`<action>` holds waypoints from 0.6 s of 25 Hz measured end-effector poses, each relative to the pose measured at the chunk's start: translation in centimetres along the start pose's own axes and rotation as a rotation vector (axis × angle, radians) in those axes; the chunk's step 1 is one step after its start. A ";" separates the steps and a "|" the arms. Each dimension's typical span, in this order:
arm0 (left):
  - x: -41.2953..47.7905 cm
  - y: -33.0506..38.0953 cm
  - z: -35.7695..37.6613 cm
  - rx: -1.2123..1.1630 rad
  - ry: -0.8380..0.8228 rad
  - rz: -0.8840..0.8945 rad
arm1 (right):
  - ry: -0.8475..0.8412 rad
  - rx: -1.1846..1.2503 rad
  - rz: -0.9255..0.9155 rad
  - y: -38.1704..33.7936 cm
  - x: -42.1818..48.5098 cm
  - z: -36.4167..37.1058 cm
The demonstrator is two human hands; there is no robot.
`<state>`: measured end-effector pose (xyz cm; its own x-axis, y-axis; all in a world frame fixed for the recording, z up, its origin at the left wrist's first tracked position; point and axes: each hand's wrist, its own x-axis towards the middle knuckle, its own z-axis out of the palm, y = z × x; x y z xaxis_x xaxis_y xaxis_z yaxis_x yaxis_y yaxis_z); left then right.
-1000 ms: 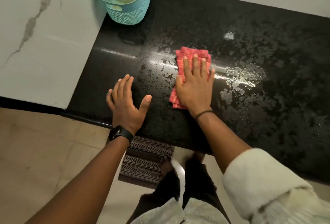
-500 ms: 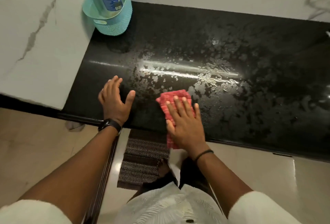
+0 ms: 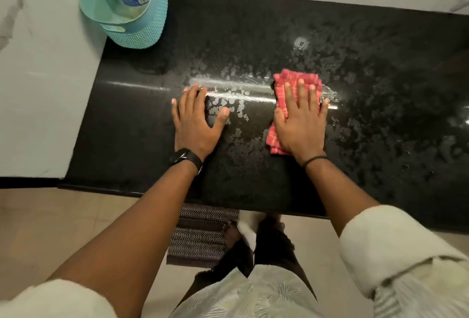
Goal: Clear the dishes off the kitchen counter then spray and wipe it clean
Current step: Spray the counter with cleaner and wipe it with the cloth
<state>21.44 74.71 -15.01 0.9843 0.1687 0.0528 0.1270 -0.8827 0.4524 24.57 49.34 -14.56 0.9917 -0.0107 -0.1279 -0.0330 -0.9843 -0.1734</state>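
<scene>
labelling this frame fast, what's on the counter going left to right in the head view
basket → left hand → right hand, flat on the cloth

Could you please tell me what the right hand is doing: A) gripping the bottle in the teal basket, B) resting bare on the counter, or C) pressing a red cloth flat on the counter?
C: the right hand lies with straight fingers on the red cloth, spread on the wet black counter.
</scene>
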 end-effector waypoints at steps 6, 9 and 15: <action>0.3 -0.1 0.4 -0.071 0.060 0.027 | 0.020 0.021 -0.104 -8.4 8.5 0.8; 0.0 -0.5 0.3 -0.120 0.090 0.022 | -0.019 0.024 -0.226 -11.3 6.0 1.9; -0.2 -0.3 -0.4 -0.005 0.023 0.021 | -0.062 -0.010 -0.352 -5.2 -4.4 1.7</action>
<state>21.17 75.10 -14.76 0.9837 0.1599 0.0826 0.1054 -0.8838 0.4559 20.14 54.82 -14.79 0.9326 0.3401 -0.1210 0.3112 -0.9273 -0.2077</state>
